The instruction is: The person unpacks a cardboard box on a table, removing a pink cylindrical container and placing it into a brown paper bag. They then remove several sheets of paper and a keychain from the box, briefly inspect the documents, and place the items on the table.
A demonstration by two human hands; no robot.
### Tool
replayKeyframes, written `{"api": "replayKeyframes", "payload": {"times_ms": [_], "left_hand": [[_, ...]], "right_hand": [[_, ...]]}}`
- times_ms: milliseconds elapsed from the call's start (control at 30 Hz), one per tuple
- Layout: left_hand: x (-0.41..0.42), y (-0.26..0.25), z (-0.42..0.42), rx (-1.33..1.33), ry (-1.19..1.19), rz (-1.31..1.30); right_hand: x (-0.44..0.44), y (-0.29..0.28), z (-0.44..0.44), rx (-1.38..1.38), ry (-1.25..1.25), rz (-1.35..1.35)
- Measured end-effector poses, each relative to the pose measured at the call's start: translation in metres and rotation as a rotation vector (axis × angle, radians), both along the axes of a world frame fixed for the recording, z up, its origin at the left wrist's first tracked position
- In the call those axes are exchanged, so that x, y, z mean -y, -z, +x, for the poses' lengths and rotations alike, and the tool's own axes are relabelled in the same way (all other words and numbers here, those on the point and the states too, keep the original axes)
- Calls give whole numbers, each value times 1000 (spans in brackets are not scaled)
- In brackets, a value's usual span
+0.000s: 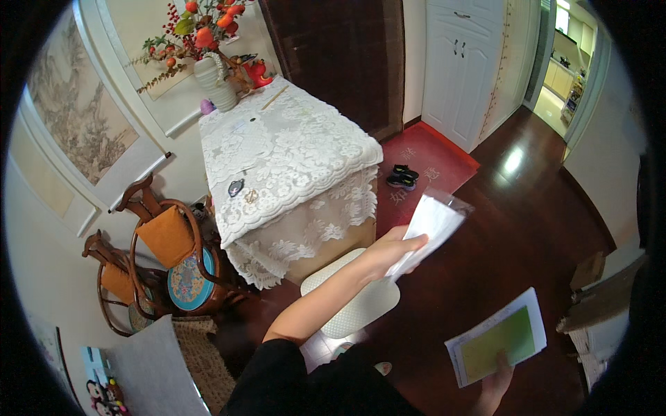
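My left hand grips a white packet in a clear plastic sleeve, its thumb lying across the front. That arm reaches out over a cream padded stool. Lower down on the right, my right hand holds a stack of papers with a green sheet or booklet on top. Ahead of me stands a table covered by a white lace tablecloth. On it lie a small dark oval object, a small gold-coloured item and a thin wooden stick.
A ribbed white vase with orange fruit branches stands at the table's far corner. Wooden armchairs with orange cushions line the left wall. Dark shoes rest on a red mat. Cardboard boxes sit at the right.
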State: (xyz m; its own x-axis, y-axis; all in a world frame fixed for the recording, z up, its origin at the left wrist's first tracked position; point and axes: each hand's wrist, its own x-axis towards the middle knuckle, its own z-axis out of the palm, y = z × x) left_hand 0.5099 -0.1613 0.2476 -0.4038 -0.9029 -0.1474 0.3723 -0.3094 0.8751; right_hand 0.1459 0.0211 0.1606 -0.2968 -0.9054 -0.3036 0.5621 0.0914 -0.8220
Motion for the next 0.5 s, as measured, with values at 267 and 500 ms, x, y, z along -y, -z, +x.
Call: {"api": "replayKeyframes", "payload": {"times_ms": [267,500], "left_hand": [[12,4,-10,-88,-129,45],[75,-37,-32,-49,-125,-154]], "right_hand": [[170,11,45,72,-371,-19],[354,-53,121,220,-742,-5]]}}
